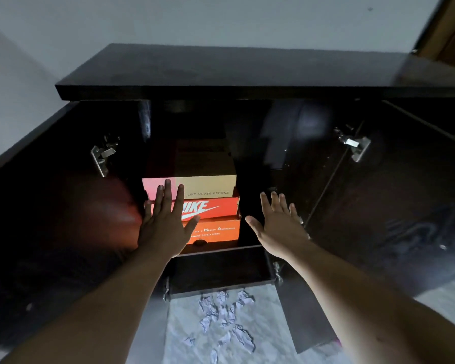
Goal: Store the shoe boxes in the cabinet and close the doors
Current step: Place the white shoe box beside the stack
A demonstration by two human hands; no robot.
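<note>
Cardboard shoe boxes (pixel 209 203) sit stacked three high on a shelf inside the dark cabinet (pixel 221 72): a tan one on top, a glossy orange swoosh-printed one under it, a matte orange one at the bottom. Left hand (pixel 166 222) lies flat against the stack, fingers straight and released; right hand (pixel 279 227), at three o'clock of the boxes, is spread and holds nothing. Storing looks done. Next, each hand should swing a door shut: left door (pixel 50 206), right door (pixel 394 206), both gaping on steel hinges.
</note>
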